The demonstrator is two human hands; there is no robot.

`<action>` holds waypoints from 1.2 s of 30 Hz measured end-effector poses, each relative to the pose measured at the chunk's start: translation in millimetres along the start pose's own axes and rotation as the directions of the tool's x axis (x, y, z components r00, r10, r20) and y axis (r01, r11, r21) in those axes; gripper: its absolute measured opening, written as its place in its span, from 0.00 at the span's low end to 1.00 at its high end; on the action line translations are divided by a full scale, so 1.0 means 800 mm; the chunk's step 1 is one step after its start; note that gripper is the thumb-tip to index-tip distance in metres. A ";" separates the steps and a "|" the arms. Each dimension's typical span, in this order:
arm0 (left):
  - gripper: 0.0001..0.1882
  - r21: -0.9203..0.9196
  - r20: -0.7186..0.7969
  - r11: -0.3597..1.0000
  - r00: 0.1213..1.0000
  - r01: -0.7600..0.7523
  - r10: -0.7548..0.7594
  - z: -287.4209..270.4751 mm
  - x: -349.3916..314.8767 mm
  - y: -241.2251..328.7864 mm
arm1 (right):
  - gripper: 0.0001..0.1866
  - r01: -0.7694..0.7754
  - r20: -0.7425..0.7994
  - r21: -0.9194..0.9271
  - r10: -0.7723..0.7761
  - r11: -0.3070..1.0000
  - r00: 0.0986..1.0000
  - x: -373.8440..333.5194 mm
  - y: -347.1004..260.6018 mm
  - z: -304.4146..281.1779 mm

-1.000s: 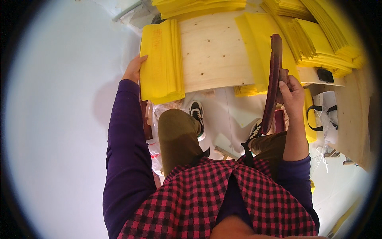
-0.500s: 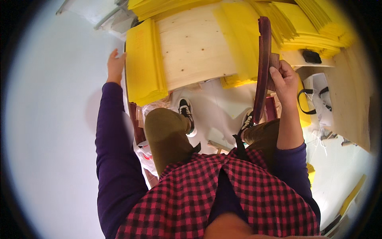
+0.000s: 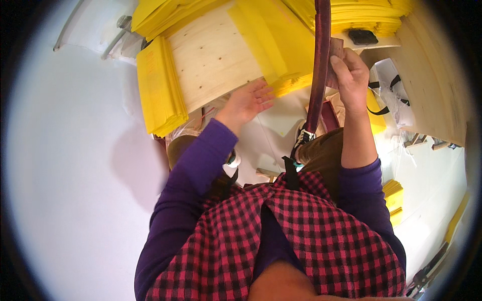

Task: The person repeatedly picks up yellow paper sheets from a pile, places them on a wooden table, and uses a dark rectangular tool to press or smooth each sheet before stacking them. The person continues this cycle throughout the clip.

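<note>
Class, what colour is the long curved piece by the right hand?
Dark reddish-brown; the long curved piece shows best in the head view.

The right hand (image 3: pixel 353 80), upper right of the frame, grips the brown block (image 3: pixel 336 47) at the right side of a curved dark red bar (image 3: pixel 320 65), which extends to the top edge. The left hand (image 3: pixel 249 102), above frame centre, is unclosed and slightly blurred near the lower edge of the wooden board (image 3: pixel 211 55). A stack of yellow sheets (image 3: pixel 158 85) lies at the board's left end.
</note>
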State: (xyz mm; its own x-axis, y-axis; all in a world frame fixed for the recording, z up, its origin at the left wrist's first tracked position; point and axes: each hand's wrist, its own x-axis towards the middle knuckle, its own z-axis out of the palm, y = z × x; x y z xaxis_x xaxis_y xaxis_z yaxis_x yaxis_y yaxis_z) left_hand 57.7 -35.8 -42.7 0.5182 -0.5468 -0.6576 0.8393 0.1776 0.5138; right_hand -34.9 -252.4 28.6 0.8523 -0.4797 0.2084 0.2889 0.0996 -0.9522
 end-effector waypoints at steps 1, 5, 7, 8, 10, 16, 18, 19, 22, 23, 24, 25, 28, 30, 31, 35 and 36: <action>0.15 -0.063 0.007 0.998 1.000 -0.028 0.029 0.008 0.010 -0.009 | 0.06 0.001 -0.001 0.018 -0.001 1.000 1.000 -0.001 -0.002 -0.001; 0.11 -0.126 -0.112 0.976 0.980 -0.179 0.165 0.032 0.034 -0.023 | 0.06 -0.043 -0.005 0.064 0.043 0.997 0.999 -0.004 -0.014 -0.011; 0.09 0.004 -0.147 0.949 0.938 -0.317 0.314 0.038 0.037 -0.021 | 0.06 -0.054 -0.011 0.083 0.055 0.995 0.998 -0.007 -0.019 -0.016; 0.08 0.108 -0.146 0.913 0.902 -0.393 0.406 0.041 0.038 -0.018 | 0.06 -0.051 -0.015 0.075 0.053 0.996 0.999 -0.007 -0.020 -0.019; 0.08 0.243 -0.144 0.827 0.825 -0.506 0.547 0.047 0.041 -0.014 | 0.06 -0.015 -0.021 0.065 0.016 0.998 1.000 -0.007 -0.019 -0.024; 0.13 0.405 -0.060 0.598 0.633 -0.691 0.772 0.072 0.063 0.003 | 0.06 0.022 -0.038 0.012 -0.021 1.000 0.999 0.000 -0.012 -0.038; 0.12 0.525 -0.064 0.531 0.592 -0.665 0.804 0.077 0.070 0.004 | 0.06 0.038 -0.060 0.031 -0.036 0.999 0.998 -0.002 -0.012 -0.039; 0.12 0.618 -0.063 0.481 0.571 -0.622 0.819 0.078 0.073 0.005 | 0.06 0.034 -0.062 0.039 -0.032 0.999 0.998 -0.003 -0.013 -0.040; 0.12 0.845 0.039 0.197 0.425 -0.497 0.904 0.077 0.082 0.007 | 0.07 0.043 -0.062 0.047 -0.040 0.998 0.997 -0.004 -0.015 -0.043; 0.12 0.886 0.142 0.025 0.321 -0.463 0.936 0.075 0.086 0.007 | 0.07 0.061 -0.060 0.038 -0.059 0.997 0.996 -0.004 -0.015 -0.044; 0.12 0.912 0.236 -0.127 0.246 -0.390 0.940 0.073 0.090 0.007 | 0.07 0.079 -0.057 0.028 -0.077 0.996 0.995 -0.004 -0.015 -0.045; 0.12 0.892 0.304 -0.198 0.216 -0.406 0.928 0.070 0.093 0.007 | 0.07 0.081 -0.057 0.024 -0.080 0.996 0.995 -0.003 -0.015 -0.046; 0.12 0.853 0.368 -0.229 0.228 -0.468 0.902 0.061 0.103 0.011 | 0.07 0.088 -0.060 0.022 -0.087 0.996 0.994 0.000 -0.015 -0.049; 0.11 0.802 0.298 -0.079 0.281 -0.593 0.912 0.059 0.108 0.013 | 0.07 0.098 -0.071 0.029 -0.096 0.995 0.993 0.000 -0.016 -0.049; 0.11 0.794 0.228 0.004 0.305 -0.607 0.924 0.059 0.108 0.015 | 0.07 0.091 -0.077 0.034 -0.088 0.995 0.993 -0.001 -0.017 -0.049; 0.14 0.753 -0.067 0.331 0.434 -0.569 0.898 0.067 0.095 0.019 | 0.07 0.084 -0.085 0.048 -0.080 0.995 0.993 -0.003 -0.021 -0.051; 0.16 0.741 -0.083 0.333 0.413 -0.583 0.907 0.070 0.090 0.019 | 0.07 0.084 -0.086 0.052 -0.079 0.995 0.993 -0.003 -0.021 -0.051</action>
State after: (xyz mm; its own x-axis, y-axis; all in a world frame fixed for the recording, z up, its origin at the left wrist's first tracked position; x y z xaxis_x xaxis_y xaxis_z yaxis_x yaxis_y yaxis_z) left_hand 98.5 -118.1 -51.7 0.9889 0.0029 0.1485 -0.1440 -0.2282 0.9629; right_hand -59.9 -288.2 35.1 0.7860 -0.5594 0.2633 0.3817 0.1041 -0.9184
